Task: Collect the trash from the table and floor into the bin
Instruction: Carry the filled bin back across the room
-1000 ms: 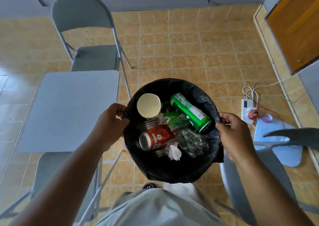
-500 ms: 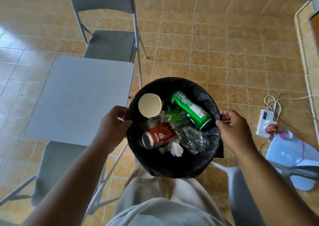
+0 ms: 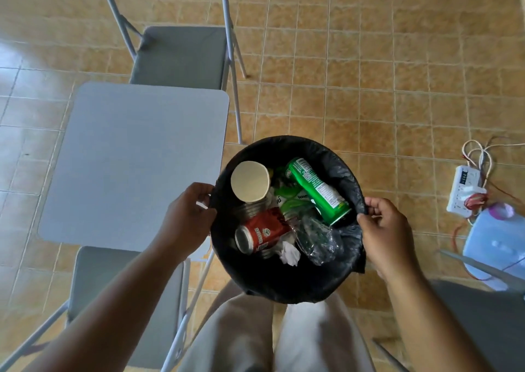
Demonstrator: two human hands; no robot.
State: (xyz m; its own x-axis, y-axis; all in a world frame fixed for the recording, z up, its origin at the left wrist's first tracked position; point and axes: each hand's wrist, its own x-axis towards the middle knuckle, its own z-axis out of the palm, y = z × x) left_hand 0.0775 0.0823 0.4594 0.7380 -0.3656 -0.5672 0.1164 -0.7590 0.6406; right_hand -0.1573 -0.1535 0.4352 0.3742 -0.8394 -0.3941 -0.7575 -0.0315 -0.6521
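A: Tan tiled floor (image 3: 369, 73) fills the frame, grey table (image 3: 136, 161) left of centre, folding chair (image 3: 181, 53) above it.
B: Black-lined bin (image 3: 284, 142) at lower centre, left hand (image 3: 187, 221) and right hand (image 3: 383, 235) each curled round its rim, on opposite sides.
A: Inside it: green canister (image 3: 318, 192), red can (image 3: 261, 233), paper cup (image 3: 250, 181). White power strip (image 3: 466, 192) on the floor, right edge.

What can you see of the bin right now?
The bin is round, seen from above, lined with a black plastic bag folded over its rim. The left hand and right hand grip opposite sides of the rim. Inside lie a paper cup, a green can, a red can, a crushed clear bottle and crumpled white paper. It is beside a corner of the grey table; whether it rests on the floor is unclear.
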